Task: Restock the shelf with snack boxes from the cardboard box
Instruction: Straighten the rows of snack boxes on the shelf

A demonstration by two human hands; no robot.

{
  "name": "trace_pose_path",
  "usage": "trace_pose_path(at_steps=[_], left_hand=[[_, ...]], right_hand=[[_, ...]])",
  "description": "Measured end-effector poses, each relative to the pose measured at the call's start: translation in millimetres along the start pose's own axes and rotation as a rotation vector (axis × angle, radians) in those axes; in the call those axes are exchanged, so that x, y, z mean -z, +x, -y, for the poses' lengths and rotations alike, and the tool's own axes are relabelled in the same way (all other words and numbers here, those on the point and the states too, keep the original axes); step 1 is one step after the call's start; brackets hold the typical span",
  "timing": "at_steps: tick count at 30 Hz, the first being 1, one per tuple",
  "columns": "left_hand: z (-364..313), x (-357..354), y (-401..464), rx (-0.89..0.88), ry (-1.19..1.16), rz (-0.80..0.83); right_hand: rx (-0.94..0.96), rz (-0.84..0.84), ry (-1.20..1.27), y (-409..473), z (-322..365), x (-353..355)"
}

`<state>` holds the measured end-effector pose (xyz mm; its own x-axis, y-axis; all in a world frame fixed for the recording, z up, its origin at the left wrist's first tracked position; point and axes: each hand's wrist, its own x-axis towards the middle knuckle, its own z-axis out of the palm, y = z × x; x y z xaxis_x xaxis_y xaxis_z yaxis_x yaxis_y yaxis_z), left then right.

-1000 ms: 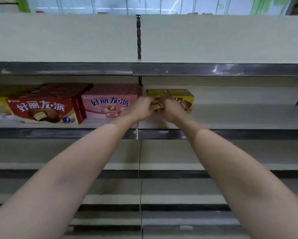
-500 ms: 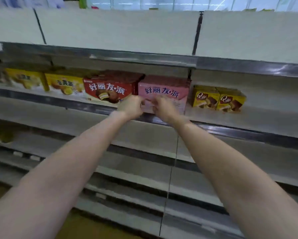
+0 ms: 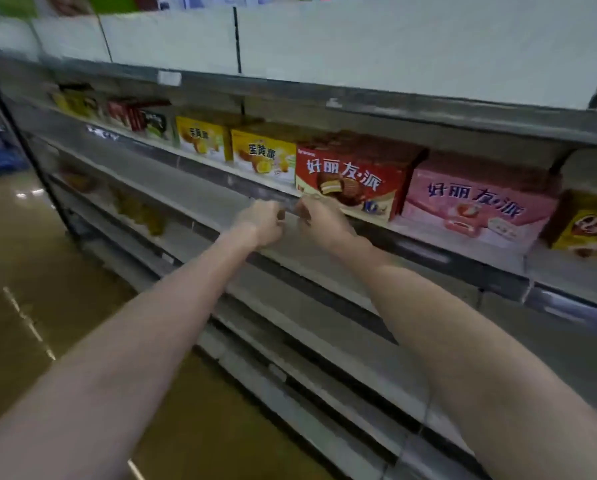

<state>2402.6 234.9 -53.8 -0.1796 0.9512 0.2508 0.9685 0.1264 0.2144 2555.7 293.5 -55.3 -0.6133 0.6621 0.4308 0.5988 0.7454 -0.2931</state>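
In the head view, a long metal shelf (image 3: 221, 174) is seen running from upper left to lower right, with a row of snack boxes set along it. A red box (image 3: 352, 181) with a chocolate pie pictured on its front stands near the middle of the row; a pink box (image 3: 477, 202) is placed just beside it on the right, and two yellow boxes (image 3: 266, 157) are lined up on its left. Further boxes, blurred, are seen toward the far left end, and a dark yellow box (image 3: 588, 226) is cut off at the right edge.

Both arms are stretched forward. The left hand (image 3: 260, 221) is held in front of the shelf's front rail with its fingers curled inward; nothing is seen in its grasp. The right hand (image 3: 321, 220) is raised just beside it, at the lower left corner of the red box, fingers likewise bent; whether anything is pinched between them cannot be told because of blur. The two hands are close together, nearly touching.

Lower shelves (image 3: 324, 306) are seen beneath, above a glossy brown floor (image 3: 30, 271).
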Motion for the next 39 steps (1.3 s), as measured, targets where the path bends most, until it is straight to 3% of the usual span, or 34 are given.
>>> trace_pose_path(at_steps=[15,23,30,39], left_hand=[[127.0,16.6,96.9,0.235,0.091,-0.149],[209.8,25.1,137.2,0.376,0.091,-0.130],[313.3,26.0,193.6,0.320,0.079,-0.181],[454.7,63.0,284.3,0.145,0.066,-0.142]], right_hand=[[0.251,0.022,0.159,184.9,10.2,-104.3],[0.354,0.036,0.208,267.9,39.6,-157.2],[0.329,0.041,0.172,345.1,73.5,-208.7],[0.104,-0.065,0.175,473.3,140.5,-265.9]])
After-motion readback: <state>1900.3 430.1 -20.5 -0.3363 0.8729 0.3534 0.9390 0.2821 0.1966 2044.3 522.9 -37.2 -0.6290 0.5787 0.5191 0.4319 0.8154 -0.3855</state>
